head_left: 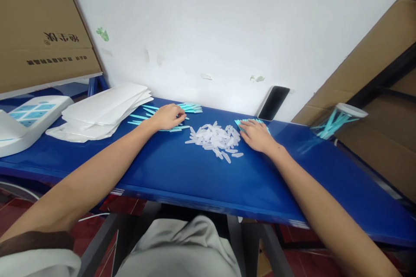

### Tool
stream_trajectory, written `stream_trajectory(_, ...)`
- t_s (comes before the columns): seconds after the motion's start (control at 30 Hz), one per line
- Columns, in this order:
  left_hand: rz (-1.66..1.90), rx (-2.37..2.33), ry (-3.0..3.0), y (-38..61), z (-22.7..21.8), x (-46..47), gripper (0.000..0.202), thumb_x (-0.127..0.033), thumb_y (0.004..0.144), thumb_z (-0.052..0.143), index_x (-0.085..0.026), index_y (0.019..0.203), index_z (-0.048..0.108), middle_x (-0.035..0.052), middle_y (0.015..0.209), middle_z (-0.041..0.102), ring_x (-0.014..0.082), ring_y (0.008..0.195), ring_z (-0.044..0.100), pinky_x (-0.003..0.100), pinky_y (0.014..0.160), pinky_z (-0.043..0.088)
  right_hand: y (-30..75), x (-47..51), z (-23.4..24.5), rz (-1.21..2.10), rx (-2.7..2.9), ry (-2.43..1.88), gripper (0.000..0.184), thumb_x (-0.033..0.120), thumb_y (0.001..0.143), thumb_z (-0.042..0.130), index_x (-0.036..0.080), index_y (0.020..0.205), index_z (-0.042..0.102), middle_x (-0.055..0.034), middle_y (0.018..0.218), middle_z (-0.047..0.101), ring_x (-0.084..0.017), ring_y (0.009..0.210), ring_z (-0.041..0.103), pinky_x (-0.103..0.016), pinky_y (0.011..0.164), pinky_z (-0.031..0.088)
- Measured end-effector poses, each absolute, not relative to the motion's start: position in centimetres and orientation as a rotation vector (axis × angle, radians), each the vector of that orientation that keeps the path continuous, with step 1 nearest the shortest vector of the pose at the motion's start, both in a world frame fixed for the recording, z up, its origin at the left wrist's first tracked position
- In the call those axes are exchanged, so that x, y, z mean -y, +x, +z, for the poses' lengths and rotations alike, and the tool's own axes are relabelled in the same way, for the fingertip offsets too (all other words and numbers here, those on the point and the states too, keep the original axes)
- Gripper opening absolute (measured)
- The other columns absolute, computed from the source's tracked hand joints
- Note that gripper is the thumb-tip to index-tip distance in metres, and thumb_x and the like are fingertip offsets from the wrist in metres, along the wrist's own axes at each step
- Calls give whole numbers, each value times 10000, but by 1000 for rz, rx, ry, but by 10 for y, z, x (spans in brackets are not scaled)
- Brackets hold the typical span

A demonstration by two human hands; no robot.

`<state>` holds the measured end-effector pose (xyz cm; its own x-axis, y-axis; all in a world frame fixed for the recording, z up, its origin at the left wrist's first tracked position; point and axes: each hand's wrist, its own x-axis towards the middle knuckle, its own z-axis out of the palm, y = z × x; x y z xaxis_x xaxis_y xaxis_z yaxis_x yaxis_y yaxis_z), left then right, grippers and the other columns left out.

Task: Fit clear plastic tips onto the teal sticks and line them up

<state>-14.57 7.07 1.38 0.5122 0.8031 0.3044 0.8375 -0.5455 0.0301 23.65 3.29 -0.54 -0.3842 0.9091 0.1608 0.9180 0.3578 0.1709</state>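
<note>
My left hand (169,117) is over a loose spread of thin teal plastic sticks (138,117), left of centre. Its fingers are curled in a pinch, and a teal tip shows at the fingertips. To the right, my right hand (256,135) lies with its fingers stretched over a row of teal sticks (239,122), partly covering them. Between the hands is a pile of small frosted, flat, tapered plastic pieces (216,137), touched by neither hand. Several teal sticks (191,107) lie side by side behind my left hand.
The blue table (195,177) meets a white wall. At left are a white scale-like device (42,117) and stacked white paper-like sheets or bags (104,108). A phone (274,103) leans on the wall. A clear cup (351,110) at right holds teal sticks. Cardboard boxes (42,17) flank the table.
</note>
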Motion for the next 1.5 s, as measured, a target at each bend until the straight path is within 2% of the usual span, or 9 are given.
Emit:
stream_trajectory(0.13,-441,1423,-2631,-146,14,-71,441,-416,962,397,-206,862,771,115,901,760,276,875,688,355,729,451,236,-32,-4,-373,2554,-1708,468,319,1061,344,173,1323,702,-100,1575,553,-358,1468,437,-572,1165,355)
stream_trajectory(0.33,-442,1441,-2672,-146,8,-74,409,-413,953,413,-212,925,767,94,911,766,259,830,683,337,668,405,233,-29,-3,-339,2553,-1721,509,311,1059,342,138,1449,619,-116,1577,548,-356,1470,439,-560,1179,353)
stream_trajectory(0.47,-440,1471,-2692,-143,2,-75,421,-448,974,408,-227,807,724,64,742,719,224,677,627,332,613,348,235,-25,6,-312,2457,-1682,523,312,1057,344,148,1487,593,-124,1561,562,-345,1442,474,-530,1156,384)
stream_trajectory(0.6,-441,1452,-2730,-140,0,-74,561,-507,1013,358,-241,579,595,19,529,550,187,504,474,340,577,270,243,-22,20,-325,2235,-1609,509,289,1042,336,124,1378,680,-168,1389,684,-339,1266,607,-457,1026,465)
stream_trajectory(0.77,-417,1437,-2760,-138,6,-71,646,-559,1031,315,-233,541,582,7,501,498,186,480,461,332,594,263,251,-20,28,-300,1902,-1756,469,337,1014,373,172,1150,790,-143,1029,795,-343,996,691,-508,1010,392)
stream_trajectory(0.93,-560,1475,-2589,-135,23,-61,649,-557,1034,273,-219,593,609,82,558,557,230,562,527,370,638,291,248,-21,25,-130,1775,-1759,406,366,951,458,171,907,811,-119,836,778,-287,820,684,-367,794,435)
stream_trajectory(1.1,-718,1472,-2496,-133,42,-47,638,-510,1052,227,-193,673,630,77,572,541,219,586,526,360,658,294,230,-16,19,-42,1885,-1621,377,354,929,482,164,860,800,-80,739,746,-234,703,658,-315,679,416)
stream_trajectory(1.33,-341,1506,-2565,-126,34,-41,512,-595,998,408,-212,923,740,95,757,708,288,751,663,348,667,379,211,-5,17,-20,2038,-1506,392,386,951,458,189,851,783,-23,606,641,-185,586,566,-299,639,379)
stream_trajectory(1.5,-84,1410,-2731,-127,24,-45,348,-449,909,552,-245,1132,725,87,999,767,287,905,694,336,714,425,208,-2,18,23,2058,-1482,382,367,948,448,196,803,758,-8,570,590,-172,555,519,-298,636,371)
